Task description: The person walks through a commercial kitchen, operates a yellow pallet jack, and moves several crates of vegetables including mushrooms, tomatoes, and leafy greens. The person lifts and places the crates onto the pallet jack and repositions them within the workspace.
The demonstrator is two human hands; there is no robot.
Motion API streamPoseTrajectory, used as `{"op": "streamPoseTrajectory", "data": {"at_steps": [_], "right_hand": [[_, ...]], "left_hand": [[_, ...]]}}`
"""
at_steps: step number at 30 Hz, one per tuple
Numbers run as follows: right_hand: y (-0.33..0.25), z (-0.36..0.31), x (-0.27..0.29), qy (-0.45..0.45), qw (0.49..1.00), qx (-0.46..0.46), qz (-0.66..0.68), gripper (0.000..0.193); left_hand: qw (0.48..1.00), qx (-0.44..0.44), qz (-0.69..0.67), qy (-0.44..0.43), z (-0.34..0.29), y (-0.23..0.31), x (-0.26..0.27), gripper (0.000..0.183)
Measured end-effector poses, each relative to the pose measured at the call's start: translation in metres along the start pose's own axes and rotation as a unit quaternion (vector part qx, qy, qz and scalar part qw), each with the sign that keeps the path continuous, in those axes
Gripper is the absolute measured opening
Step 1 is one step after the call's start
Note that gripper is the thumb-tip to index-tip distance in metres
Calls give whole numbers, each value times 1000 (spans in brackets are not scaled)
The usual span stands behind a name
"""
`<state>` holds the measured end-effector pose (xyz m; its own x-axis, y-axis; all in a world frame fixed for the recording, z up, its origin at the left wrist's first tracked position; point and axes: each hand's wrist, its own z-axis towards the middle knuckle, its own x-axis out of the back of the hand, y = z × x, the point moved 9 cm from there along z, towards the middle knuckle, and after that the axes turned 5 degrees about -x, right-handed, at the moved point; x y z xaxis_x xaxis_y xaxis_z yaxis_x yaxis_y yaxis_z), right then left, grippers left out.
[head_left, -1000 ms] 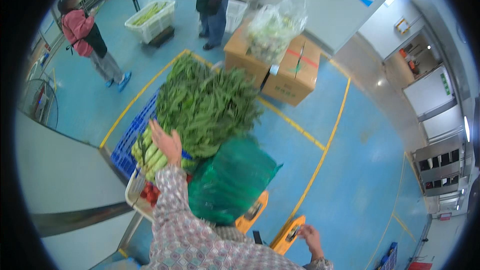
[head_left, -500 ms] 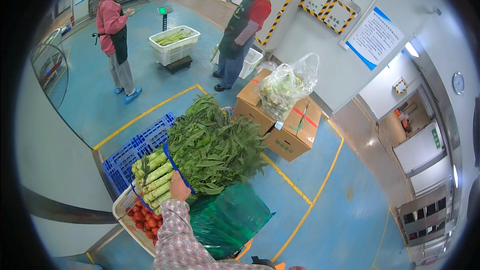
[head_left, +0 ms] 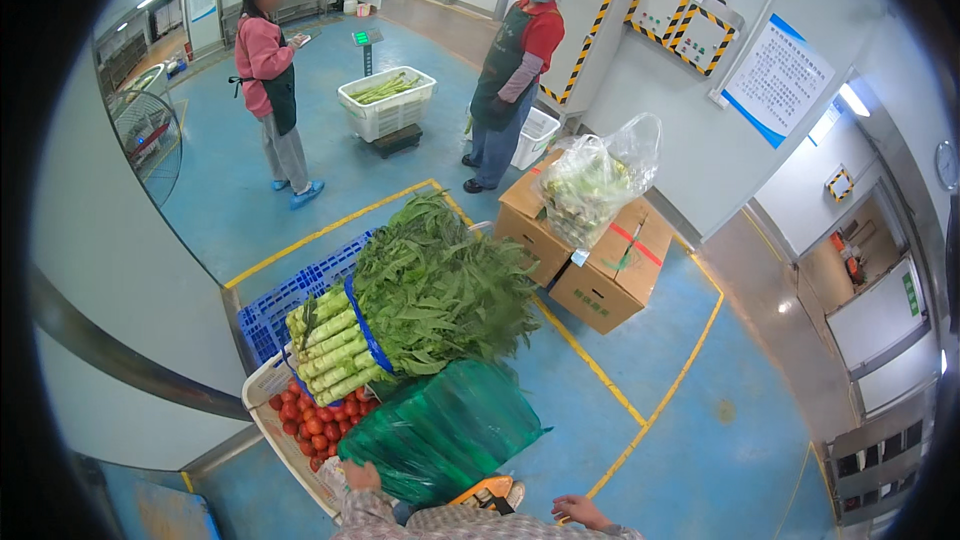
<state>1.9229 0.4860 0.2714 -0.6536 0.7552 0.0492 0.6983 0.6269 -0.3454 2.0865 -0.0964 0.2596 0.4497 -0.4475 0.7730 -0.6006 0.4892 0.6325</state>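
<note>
Head view: a blue floor (head_left: 780,390) marked with yellow lines (head_left: 626,403) spreads through a pale-walled room, bending toward the rim. Two aproned people stand beyond, a white crate (head_left: 390,112) of green stalks between them on a low scale. Cardboard boxes (head_left: 598,295) bear a clear bag (head_left: 590,190) of vegetables. Nearer, a green mesh bag (head_left: 450,430) lies beside tomatoes (head_left: 322,418) in a white basket (head_left: 262,395), its long axis running from lower left to upper right, one pointed corner toward the right. Above it, a bundle of leafy stalks (head_left: 335,345), tied with a blue band, lies almost crosswise, cut ends left and leaves upper right. The left hand (head_left: 361,477) is at the mesh bag's lower left edge; whether it grips cannot be told. The right hand (head_left: 583,512) holds nothing, fingers extended and apart, over the floor.
</note>
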Motion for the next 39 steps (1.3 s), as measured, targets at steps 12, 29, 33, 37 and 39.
{"op": "streamPoseTrajectory", "data": {"at_steps": [12, 29, 33, 37, 39], "right_hand": [[80, -2, 126, 18, 1000, 3, 11, 42], [56, -89, 122, 65, 988, -41, -137, 36], [-24, -77, 120, 20, 994, -10, -104, 34], [-105, -51, 124, 1, 990, -16, -141, 32], [-141, -44, 121, 7, 986, 4, -168, 31]], "left_hand": [[979, 153, -127, 36, 5, 32, -5, 54], [988, 137, -62, -46, 155, 132, -35, 94], [993, -61, -65, 79, 134, 163, -21, 90], [994, -35, -50, 86, 81, 137, -13, 78], [994, 0, -70, 85, 44, 118, -15, 70]]}}
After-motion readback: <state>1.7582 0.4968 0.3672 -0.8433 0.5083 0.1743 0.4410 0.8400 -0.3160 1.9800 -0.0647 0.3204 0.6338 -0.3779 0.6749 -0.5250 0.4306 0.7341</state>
